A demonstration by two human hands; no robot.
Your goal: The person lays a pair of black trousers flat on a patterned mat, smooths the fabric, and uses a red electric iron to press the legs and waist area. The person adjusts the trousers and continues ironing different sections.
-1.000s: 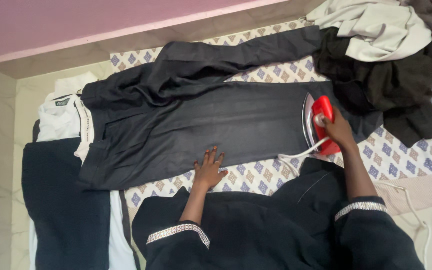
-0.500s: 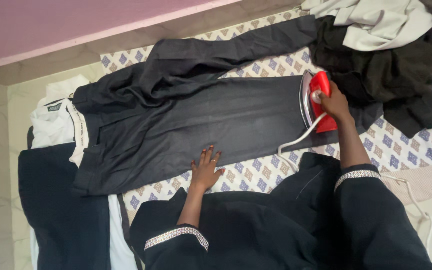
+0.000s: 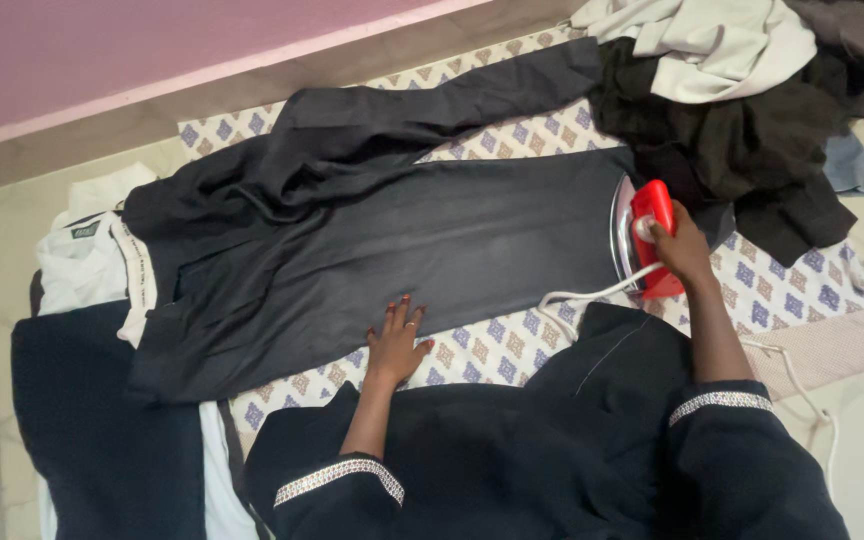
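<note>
Right hand (image 3: 685,252) closed round red iron (image 3: 647,240) on dark trousers (image 3: 402,250); left hand (image 3: 394,340) flat, fingers spread, pressing trouser edge.

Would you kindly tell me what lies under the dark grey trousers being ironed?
A patterned cloth with blue and tan diamonds shows around the dark grey trousers, spread on the floor. How it looks directly beneath them is covered, also where the red iron rests.

One small garment label (image 3: 83,230) — dark rectangle with pale lettering, sewn onto the white folded garment (image 3: 77,270) at far left, just beside the trousers' waistband. The waistband lining strip (image 3: 135,275) is white, a long narrow band with small dark print along it, too small to make out. No packages, signs or screens.
</note>
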